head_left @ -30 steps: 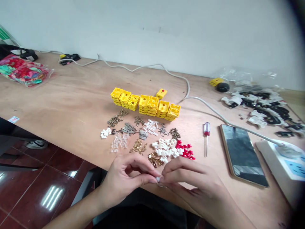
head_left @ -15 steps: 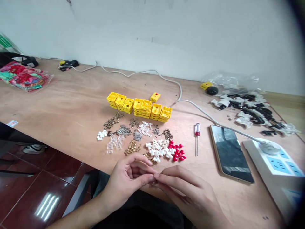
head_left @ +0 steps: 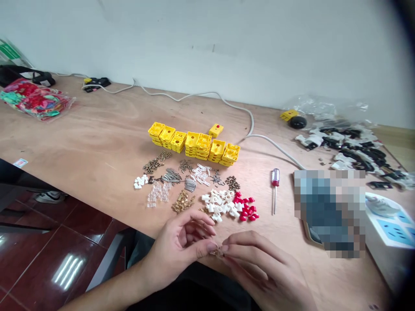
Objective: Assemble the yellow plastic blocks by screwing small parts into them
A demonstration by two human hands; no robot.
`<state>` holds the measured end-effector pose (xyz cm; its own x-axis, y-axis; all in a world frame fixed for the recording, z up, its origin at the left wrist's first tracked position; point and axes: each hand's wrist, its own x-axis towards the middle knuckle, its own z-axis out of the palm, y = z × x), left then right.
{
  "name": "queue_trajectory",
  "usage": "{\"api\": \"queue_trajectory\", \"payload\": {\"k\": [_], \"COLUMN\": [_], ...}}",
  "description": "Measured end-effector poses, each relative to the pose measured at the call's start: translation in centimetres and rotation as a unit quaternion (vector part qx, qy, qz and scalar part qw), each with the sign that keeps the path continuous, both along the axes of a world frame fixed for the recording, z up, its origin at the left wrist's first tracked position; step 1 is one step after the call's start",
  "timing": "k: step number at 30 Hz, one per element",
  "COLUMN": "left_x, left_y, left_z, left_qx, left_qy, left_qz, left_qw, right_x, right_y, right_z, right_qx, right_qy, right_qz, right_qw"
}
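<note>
My left hand point(head_left: 184, 242) and my right hand point(head_left: 259, 259) meet at the table's front edge. Between their fingertips is a small clear part with a brassy bit point(head_left: 217, 251); its exact shape is mostly hidden. Just beyond the hands lie white plastic sleeves point(head_left: 216, 203), red caps point(head_left: 249, 211), brass pieces point(head_left: 182, 201) and clear plastic blocks point(head_left: 155, 196). Farther back are piles of screws point(head_left: 186, 166), grey metal strips point(head_left: 171, 176) and small dark nuts point(head_left: 232, 183). Stacked yellow plastic housings point(head_left: 197, 144) stand behind these piles.
On the right lie a screwdriver point(head_left: 275, 190), a phone point(head_left: 313, 233), partly blurred, and a white power strip point(head_left: 389, 220). Black and white parts point(head_left: 353, 151) sit at the far right. A grey cable point(head_left: 227, 100) runs along the back. A bagged colourful item point(head_left: 35, 99) is at far left.
My fingertips have parted slightly, and more of the small clear part shows between them. The whole view has shifted a little.
</note>
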<state>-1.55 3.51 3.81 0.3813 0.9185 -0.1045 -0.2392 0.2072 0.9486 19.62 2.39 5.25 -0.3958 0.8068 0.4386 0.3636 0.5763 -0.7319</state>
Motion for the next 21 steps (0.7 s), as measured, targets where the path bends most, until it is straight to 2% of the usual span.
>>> {"api": "queue_trajectory", "payload": {"k": [2, 3, 6, 9, 11, 13, 21], "left_x": [-0.3, -0.5, -0.9, -1.0, -0.9, -0.8, -0.9], "left_y": [0.0, 0.1, 0.1, 0.1, 0.1, 0.1, 0.0], "left_z": [0.3, 0.3, 0.2, -0.2, -0.6, -0.8, -1.0], "left_qx": [0.085, 0.142, 0.305, 0.391, 0.417, 0.426, 0.402], "left_qy": [0.092, 0.142, 0.256, 0.305, 0.314, 0.315, 0.293], "left_qz": [-0.013, -0.027, -0.077, -0.114, -0.124, -0.124, -0.111], "left_qw": [0.992, 0.979, 0.914, 0.861, 0.844, 0.839, 0.861], "right_x": [0.6, 1.0, 1.8, 2.0, 1.9, 1.6, 1.2], "right_y": [-0.5, -0.7, -1.3, -1.6, -1.5, -1.4, -1.1], "right_z": [-0.4, -0.6, -1.2, -1.5, -1.5, -1.5, -1.4], "right_qx": [-0.013, -0.017, -0.025, -0.037, -0.044, -0.05, -0.072], "right_qy": [-0.022, -0.034, -0.058, -0.057, -0.046, -0.037, -0.014], "right_qz": [-0.01, -0.017, -0.038, -0.05, -0.057, -0.06, -0.058], "right_qw": [1.0, 0.999, 0.997, 0.996, 0.996, 0.996, 0.996]}}
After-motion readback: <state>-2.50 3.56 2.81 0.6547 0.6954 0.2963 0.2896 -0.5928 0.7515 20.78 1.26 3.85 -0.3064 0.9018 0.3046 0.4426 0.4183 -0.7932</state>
